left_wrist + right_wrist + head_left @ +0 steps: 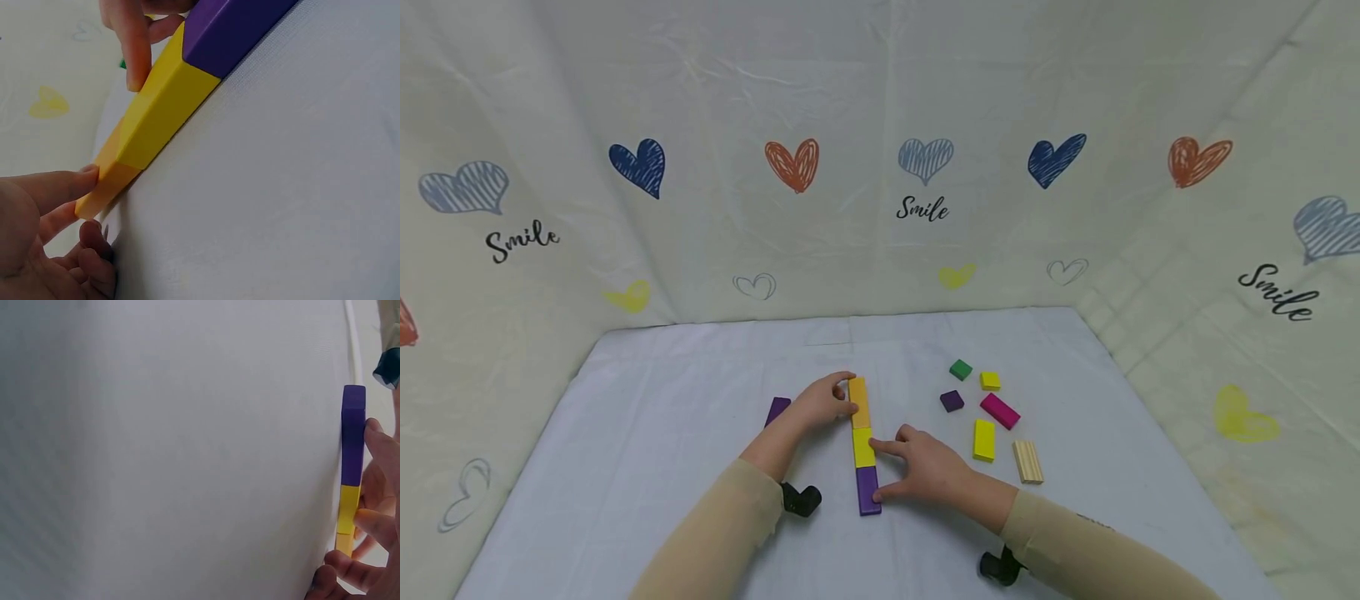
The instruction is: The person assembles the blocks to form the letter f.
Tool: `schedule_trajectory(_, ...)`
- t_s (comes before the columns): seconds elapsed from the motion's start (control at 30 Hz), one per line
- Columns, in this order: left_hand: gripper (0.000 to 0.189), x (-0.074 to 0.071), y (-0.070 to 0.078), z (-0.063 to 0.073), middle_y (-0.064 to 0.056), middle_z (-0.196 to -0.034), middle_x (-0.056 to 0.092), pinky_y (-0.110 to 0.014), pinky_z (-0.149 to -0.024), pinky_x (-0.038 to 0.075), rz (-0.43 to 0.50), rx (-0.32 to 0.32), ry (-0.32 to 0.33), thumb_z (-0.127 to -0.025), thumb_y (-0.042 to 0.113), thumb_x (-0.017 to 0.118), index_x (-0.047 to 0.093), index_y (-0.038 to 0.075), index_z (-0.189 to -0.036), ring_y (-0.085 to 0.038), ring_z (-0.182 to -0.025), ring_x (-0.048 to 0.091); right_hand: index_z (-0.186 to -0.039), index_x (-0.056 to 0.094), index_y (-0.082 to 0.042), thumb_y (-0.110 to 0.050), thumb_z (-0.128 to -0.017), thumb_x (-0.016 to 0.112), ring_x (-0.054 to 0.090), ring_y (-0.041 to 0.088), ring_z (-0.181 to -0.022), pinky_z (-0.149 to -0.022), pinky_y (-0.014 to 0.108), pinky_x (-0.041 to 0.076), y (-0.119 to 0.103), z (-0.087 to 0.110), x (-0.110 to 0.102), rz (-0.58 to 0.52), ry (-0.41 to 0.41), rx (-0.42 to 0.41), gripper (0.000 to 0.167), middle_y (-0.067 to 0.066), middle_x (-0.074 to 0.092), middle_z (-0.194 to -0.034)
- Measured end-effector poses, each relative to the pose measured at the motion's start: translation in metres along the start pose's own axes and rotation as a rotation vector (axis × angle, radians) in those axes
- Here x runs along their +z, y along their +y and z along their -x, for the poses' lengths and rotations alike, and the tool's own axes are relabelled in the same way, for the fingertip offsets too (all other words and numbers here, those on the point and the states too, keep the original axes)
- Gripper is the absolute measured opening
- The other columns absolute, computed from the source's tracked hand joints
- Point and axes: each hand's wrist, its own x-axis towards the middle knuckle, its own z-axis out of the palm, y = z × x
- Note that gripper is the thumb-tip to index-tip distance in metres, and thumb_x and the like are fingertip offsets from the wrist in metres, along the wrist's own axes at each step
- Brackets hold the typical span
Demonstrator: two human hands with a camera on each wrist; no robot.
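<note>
We have three blocks end to end, touching, mid-table on the white cloth [662, 433]: orange block [860, 404] at the far end, middle yellow block [863, 448], purple block [868, 490] nearest the person. Left hand [820, 403] grasps the orange one, thumb on its left side, index at the far end; we judge that this braces the row's end. Right hand [931, 468] grasps nothing: index against the yellow's right side, thumb against the purple's, probably to line the sides up.

Room: the row sits well apart from both side edges and short of the far edge, where the backdrop [850, 67] rises. On the right, cloth separates it from loose pieces, magenta block [1000, 411] and wooden piece [1028, 462] included. On the left, a part-hidden purple piece [777, 408] beside the left wrist limits sideways movement.
</note>
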Motion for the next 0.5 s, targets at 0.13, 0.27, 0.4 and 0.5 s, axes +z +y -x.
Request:
schedule_trajectory(0.13, 0.058, -0.0008, 0.0001, -0.0008, -0.006, -0.097, 0.056, -0.032, -0.071, 0.043, -0.028, -0.012, -0.012, -0.089, 0.026, 0.075, 0.053, 0.020, -0.143, -0.022, -0.084, 0.052, -0.141, 0.055, -0.039, -0.071, -0.067, 0.076, 0.049, 0.011, -0.083, -0.067, 0.024, 0.048, -0.0009, 0.0006, 0.0001, 0.000, -0.003, 0.004, 0.083, -0.002, 0.053, -0.102)
schedule_trajectory(0.27, 0.058, -0.0008, 0.0002, -0.0010, -0.007, -0.095, 0.055, -0.032, -0.070, 0.042, -0.049, -0.014, -0.019, -0.089, 0.026, 0.075, 0.054, 0.019, -0.143, -0.021, -0.082, 0.051, -0.141, 0.055, -0.039, -0.070, -0.067, 0.077, 0.050, 0.012, -0.083, -0.067, 0.025, 0.048, -0.0025, 0.0017, 0.0002, -0.004, -0.005, 0.008, 0.083, -0.001, 0.053, -0.102)
schedule_trajectory(0.4, 0.060, -0.0007, 0.0004, -0.0015, -0.006, -0.094, 0.055, -0.031, -0.069, 0.042, -0.070, -0.003, -0.027, -0.089, 0.026, 0.074, 0.052, 0.017, -0.145, -0.020, -0.081, 0.051, -0.141, 0.055, -0.039, -0.071, -0.067, 0.076, 0.049, 0.012, -0.083, -0.067, 0.024, 0.048, -0.0024, 0.0022, 0.0005, -0.004, -0.005, 0.008, 0.083, -0.001, 0.053, -0.102)
schedule_trajectory(0.5, 0.062, -0.0001, 0.0001, -0.0021, -0.006, -0.095, 0.055, -0.031, -0.070, 0.042, -0.070, -0.004, -0.029, -0.090, 0.026, 0.074, 0.051, 0.018, -0.146, -0.020, -0.082, 0.051, -0.142, 0.054, -0.039, -0.070, -0.068, 0.076, 0.049, 0.012, -0.082, -0.067, 0.024, 0.047, -0.0010, 0.0024, 0.0007, -0.005, 0.000, 0.001, 0.083, -0.001, 0.053, -0.102)
